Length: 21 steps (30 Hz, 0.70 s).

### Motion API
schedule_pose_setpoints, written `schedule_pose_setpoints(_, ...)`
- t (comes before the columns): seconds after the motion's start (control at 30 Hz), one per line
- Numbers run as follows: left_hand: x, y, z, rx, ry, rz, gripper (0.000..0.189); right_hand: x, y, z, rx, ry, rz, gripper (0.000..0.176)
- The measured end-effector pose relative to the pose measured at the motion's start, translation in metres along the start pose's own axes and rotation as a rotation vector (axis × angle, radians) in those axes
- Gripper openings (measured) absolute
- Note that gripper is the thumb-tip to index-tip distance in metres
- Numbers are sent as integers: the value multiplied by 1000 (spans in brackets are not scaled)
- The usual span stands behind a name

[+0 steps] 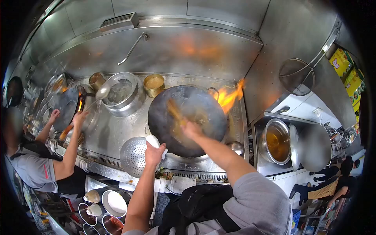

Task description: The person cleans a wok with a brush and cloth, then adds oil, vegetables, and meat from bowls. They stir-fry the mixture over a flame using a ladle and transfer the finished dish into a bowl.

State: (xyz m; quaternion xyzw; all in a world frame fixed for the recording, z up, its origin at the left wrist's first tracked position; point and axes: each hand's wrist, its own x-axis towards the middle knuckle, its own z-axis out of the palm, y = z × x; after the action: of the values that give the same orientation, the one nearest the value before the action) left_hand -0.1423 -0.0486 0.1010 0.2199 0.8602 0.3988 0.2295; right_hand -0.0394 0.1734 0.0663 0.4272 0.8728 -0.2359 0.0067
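Blackened round metal wok (pixel 203 103): sits on the stainless-steel table (pixel 109 135), beyond the left hand and beneath the right, its bowl hazy; probably heavy, rigid and very hot, so the padded place by the left hand looks the safest hold.
Left hand (pixel 156 152): fingers curled around the cloth at the wok's near-left rim; whether a handle lies inside that grip, I cannot tell.
White folded cloth (pixel 152 140): bunched in the left hand; soft and light, likely a fair shield from heat while dry.
Right hand (pixel 192 130): reaches over the wok, closed around the brush's near end; blurred, so I cannot tell each finger's place.
Tan stick-bundle brush (pixel 175 111): slants away from the right hand into the bowl; seems light and stiff with springy tips, perhaps slippery when wet, and best gripped at the end nearest the wrist.
Tall orange flame (pixel 229 98): beyond the right hand, at the wok's far-right edge, making that side a poor place to grasp.
Round perforated steel strainer (pixel 132 157): just left of the left hand.
Rounded steel ladle (pixel 235 147): right of the right forearm.
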Motion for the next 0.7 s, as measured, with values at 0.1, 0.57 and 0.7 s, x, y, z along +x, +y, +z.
schedule_pose_setpoints(0.1, 2, -13, 6, -72, 49, 80, 82, -48, -7, -21, 100, -165, -126, 51)
schedule_pose_setpoints(0.57, 28, -3, 1, -485, -240, -237, 33, 17, 40, -51, -244, 20, 70, 46)
schedule_pose_setpoints(0.7, 35, -21, 9, -471, -138, -85, 35, -27, 10, -10, -10, -59, 37, 55)
